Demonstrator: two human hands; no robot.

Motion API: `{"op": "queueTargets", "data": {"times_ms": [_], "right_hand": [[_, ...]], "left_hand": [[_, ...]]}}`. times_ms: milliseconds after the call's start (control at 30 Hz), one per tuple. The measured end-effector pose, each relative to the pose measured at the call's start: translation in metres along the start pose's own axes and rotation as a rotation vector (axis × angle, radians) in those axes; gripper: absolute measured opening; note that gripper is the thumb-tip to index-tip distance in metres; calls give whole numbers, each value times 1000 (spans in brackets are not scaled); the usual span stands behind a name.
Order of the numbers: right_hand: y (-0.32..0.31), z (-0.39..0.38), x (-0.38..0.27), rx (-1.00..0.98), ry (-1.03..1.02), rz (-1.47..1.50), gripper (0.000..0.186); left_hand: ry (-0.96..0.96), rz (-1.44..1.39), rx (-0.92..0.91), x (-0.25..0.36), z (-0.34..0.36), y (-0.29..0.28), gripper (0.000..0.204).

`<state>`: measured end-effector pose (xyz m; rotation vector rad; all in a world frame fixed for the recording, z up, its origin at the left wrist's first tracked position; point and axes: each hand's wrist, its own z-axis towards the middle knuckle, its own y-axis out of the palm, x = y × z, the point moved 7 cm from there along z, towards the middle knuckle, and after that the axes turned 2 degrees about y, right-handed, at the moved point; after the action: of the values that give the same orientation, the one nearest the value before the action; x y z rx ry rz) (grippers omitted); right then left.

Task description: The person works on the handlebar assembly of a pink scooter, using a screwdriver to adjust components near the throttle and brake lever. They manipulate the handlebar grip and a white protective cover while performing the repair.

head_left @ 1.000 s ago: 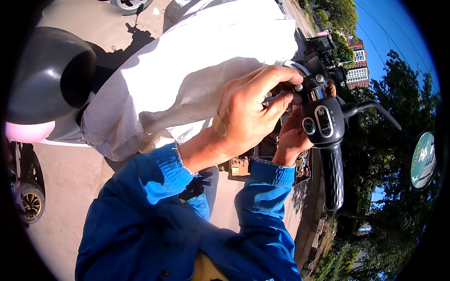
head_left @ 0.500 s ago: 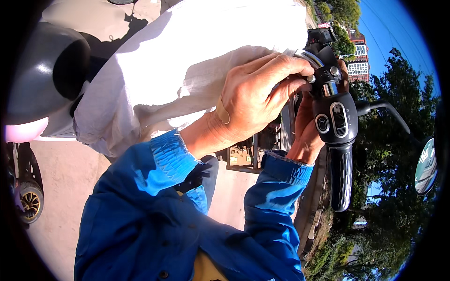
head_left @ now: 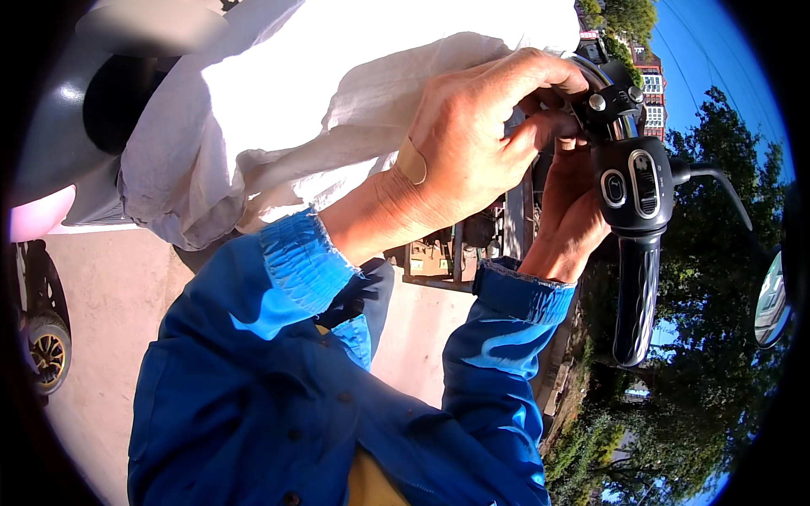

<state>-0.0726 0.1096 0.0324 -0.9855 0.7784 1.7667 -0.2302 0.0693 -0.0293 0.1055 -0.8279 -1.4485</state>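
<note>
Handlebar switch housing (head_left: 631,181) sits upper right, above the black grip (head_left: 634,299), brake lever (head_left: 717,181) behind. Left hand (head_left: 472,148) curls, fingertips pinching its top fitting (a small screw head shows). Right hand (head_left: 574,215) supports from behind; closure cannot be told. Advise steadying the housing firmly. White cloth (head_left: 295,110) drapes alongside.

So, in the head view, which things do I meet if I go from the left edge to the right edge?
Small wheel → white cloth → left hand → right hand → black handlebar switch housing → brake lever → round mirror.
</note>
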Motion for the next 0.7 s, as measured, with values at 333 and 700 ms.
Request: {"op": "queueTargets", "data": {"times_ms": [333, 700], "right_hand": [[-7, 2, -8, 158, -67, -297, 66], [-8, 17, -26, 9, 4, -328, 67]], "left_hand": [[-81, -13, -82, 2, 7, 1, 36], [-29, 63, -85, 3, 12, 10, 32]]}}
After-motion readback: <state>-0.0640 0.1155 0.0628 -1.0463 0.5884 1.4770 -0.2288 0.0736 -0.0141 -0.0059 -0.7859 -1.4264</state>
